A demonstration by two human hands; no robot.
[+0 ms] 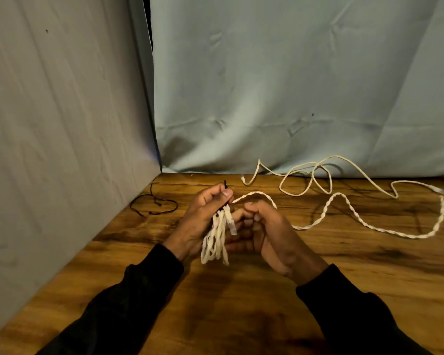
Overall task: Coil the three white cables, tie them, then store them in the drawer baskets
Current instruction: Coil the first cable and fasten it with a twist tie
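My left hand (203,216) grips a bundle of coiled white cable (215,239) that hangs in loops below my fingers, and its thumb and forefinger pinch a short black tie (226,187) at the top of the bundle. My right hand (267,231) sits just right of the bundle with fingers curled toward it; what it holds is hidden. A twisted white cable (344,201) lies on the wooden table (241,303), one end arching up close above my right hand. A smooth white cable (305,175) lies in loose loops at the back.
Thin black ties (154,206) lie on the table at the back left. A grey panel (62,124) stands along the left edge, and a pale cloth backdrop (292,85) hangs behind the table. No drawer or basket is in view.
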